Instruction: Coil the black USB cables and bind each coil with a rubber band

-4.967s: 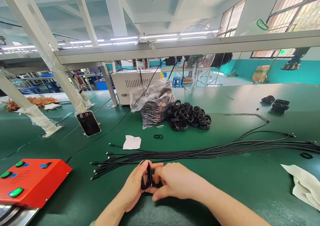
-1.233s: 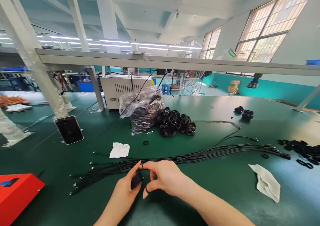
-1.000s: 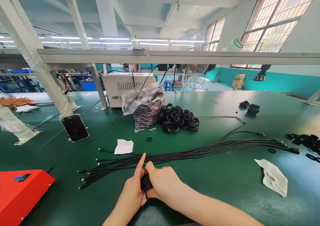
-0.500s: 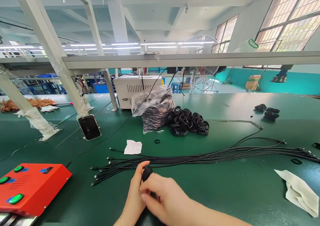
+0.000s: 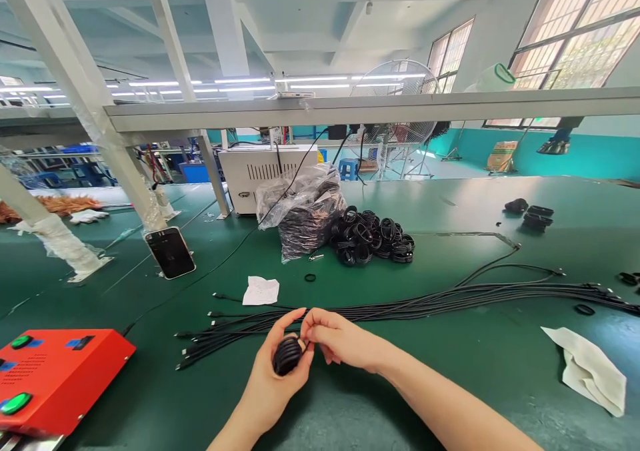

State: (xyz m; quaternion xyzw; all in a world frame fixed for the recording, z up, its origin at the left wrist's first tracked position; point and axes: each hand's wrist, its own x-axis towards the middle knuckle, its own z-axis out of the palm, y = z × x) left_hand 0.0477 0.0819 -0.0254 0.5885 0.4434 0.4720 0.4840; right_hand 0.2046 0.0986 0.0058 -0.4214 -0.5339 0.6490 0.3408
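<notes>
Well, from the left, a red box [image 5: 65, 371] is showing no legible writing, while the left hand [image 5: 275, 391] is cradling a small black cable coil [image 5: 287, 356] in curled fingers, nearer that hand than the right. The coil's long axis is tilting up to the right, and the right hand [image 5: 340, 338] is pinching its upper edge between fingertips and thumb, just before a loose cable bundle [image 5: 400, 308].

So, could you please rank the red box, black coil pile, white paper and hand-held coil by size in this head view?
Red box, then black coil pile; white paper and hand-held coil look alike, nearness blurs it.
</notes>
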